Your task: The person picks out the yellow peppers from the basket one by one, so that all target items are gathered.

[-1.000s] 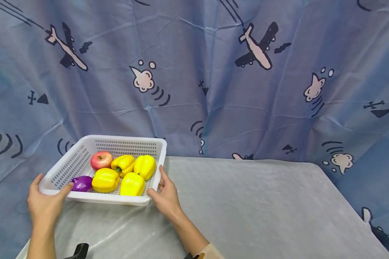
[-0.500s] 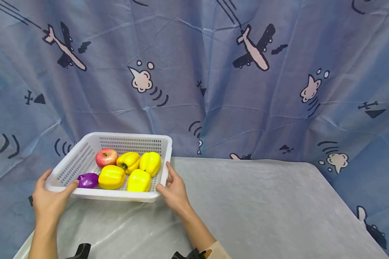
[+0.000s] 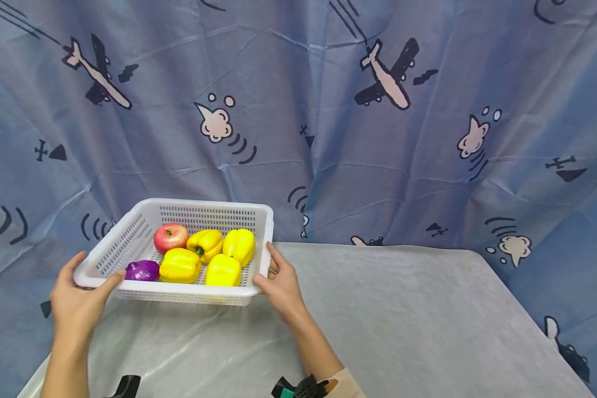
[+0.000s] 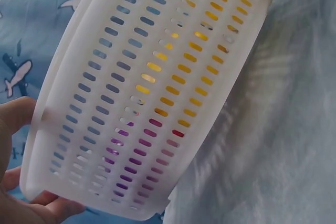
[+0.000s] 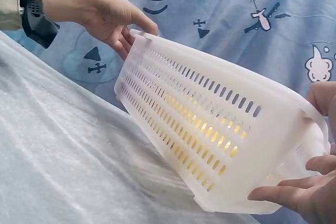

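Observation:
A white slotted basket (image 3: 179, 294) is held up off the grey table. My left hand (image 3: 79, 301) grips its near left corner, thumb over the rim; my right hand (image 3: 283, 287) grips the right end. Inside lie a red apple (image 3: 171, 238), a purple vegetable (image 3: 142, 271) and several yellow bell peppers (image 3: 180, 266). The left wrist view shows the basket's slotted side (image 4: 152, 93) with part of my left hand (image 4: 26, 182) at its corner. In the right wrist view, the basket (image 5: 194, 114) hangs between both hands, with my right hand (image 5: 310, 182) at the right edge.
The grey cloth-covered table (image 3: 403, 315) extends to the right. Behind it hangs a blue curtain (image 3: 258, 110) with airplane prints. A black object (image 3: 127, 385) shows at the bottom edge, and a black and green wrist device (image 3: 298, 388) is on my right forearm.
Both hands have moved the basket to the right and slightly up in the head view, keeping their grip. The apple, peppers and purple vegetable have travelled with it.

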Demonstrator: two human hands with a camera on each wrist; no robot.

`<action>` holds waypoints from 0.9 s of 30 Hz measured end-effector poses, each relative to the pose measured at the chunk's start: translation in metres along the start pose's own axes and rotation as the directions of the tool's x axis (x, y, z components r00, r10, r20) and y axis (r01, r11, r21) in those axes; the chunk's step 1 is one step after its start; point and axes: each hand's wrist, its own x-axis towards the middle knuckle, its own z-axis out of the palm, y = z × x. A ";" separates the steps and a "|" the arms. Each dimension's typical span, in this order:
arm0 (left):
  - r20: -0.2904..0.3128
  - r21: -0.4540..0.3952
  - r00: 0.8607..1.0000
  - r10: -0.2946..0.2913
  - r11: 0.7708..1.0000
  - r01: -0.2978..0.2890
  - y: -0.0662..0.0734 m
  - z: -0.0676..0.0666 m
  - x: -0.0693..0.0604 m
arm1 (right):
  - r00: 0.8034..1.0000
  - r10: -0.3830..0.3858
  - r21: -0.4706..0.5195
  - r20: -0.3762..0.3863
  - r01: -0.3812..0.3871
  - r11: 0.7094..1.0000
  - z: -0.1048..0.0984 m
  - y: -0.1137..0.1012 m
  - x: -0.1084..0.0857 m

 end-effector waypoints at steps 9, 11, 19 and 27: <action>-0.017 -0.095 1.000 -0.008 0.995 0.006 0.015 0.009 -0.009 | 1.000 -0.024 -0.076 0.002 0.024 0.997 -0.015 -0.020 -0.006; -0.017 -0.120 1.000 -0.002 0.993 0.000 0.017 0.012 -0.011 | 0.999 -0.034 -0.103 -0.005 0.033 0.994 -0.019 -0.024 -0.010; 0.014 -0.183 0.999 0.033 0.983 -0.029 0.029 0.019 -0.026 | 0.996 -0.078 -0.163 -0.031 0.072 0.984 -0.040 -0.036 -0.023; 0.049 -0.226 0.994 0.097 0.971 -0.084 0.038 0.038 -0.044 | 0.995 -0.093 -0.189 -0.047 0.083 0.979 -0.073 -0.039 -0.031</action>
